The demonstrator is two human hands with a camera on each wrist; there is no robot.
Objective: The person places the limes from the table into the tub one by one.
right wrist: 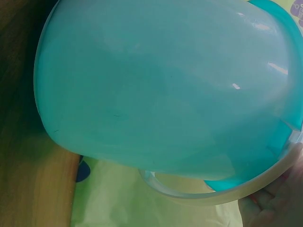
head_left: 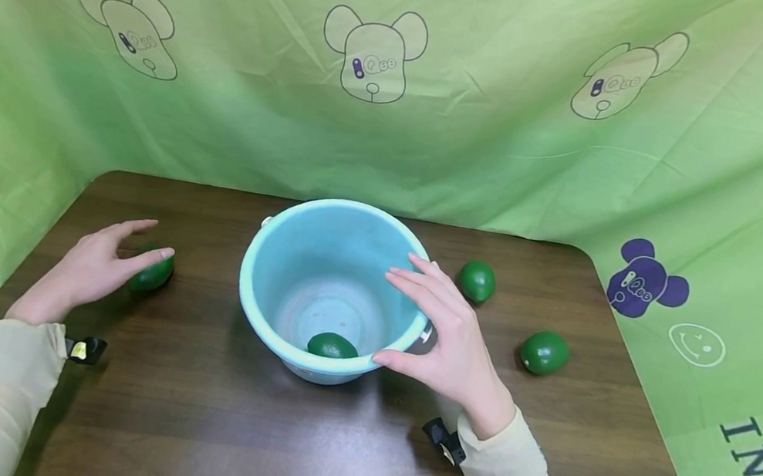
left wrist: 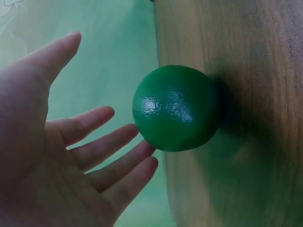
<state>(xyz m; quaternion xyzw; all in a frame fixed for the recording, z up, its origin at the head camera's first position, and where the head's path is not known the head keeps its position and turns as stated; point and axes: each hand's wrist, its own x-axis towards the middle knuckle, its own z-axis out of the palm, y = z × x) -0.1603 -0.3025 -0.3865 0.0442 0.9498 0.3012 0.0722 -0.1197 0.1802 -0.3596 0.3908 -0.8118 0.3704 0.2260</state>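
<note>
A shiny green lime rests on the table at the left. My left hand reaches around it with fingers spread; in the left wrist view the fingertips are close to its skin, and contact is uncertain. Right of the middle stands a light blue bucket, upright, with another lime on its floor. My right hand holds the bucket's right rim, thumb at the front and fingers over the inner side. The right wrist view shows the bucket's outer wall and its pale handle beside the hand.
Two more limes lie right of the bucket, a rear lime and a nearer lime. The dark wooden table ends at a green printed cloth along the back and sides.
</note>
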